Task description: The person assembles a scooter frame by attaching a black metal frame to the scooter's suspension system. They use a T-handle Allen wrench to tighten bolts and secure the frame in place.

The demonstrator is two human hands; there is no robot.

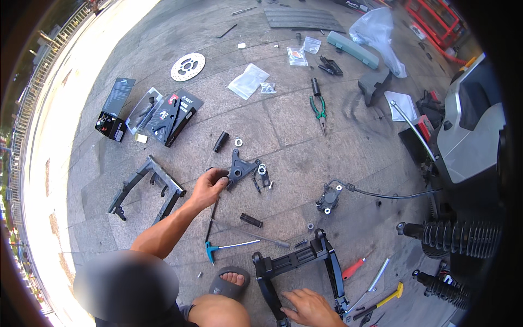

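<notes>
My left hand [209, 186] reaches out over the paving with its fingers closed on the lower left corner of a dark three-armed metal bracket [237, 163]. Close by lie a metal ring [238, 142], a black sleeve [220, 141] and a small dark link piece [265, 179]. At the lower edge my right hand [309, 306] is stretched out, fingertips against the left leg of a black U-shaped swingarm [291, 261]. A second, worn swingarm [143, 171] rests left of my left hand. A brake caliper [328, 199] on a black hose lies to the right.
Tools are scattered about: a blue T-handle wrench [212, 250], green pliers [320, 111], a red screwdriver [354, 268] and a yellow-handled hammer [388, 300]. A brake disc [188, 66] and opened boxes [177, 117] lie far left. Shock absorbers [457, 240] and a vehicle body [471, 125] stand right.
</notes>
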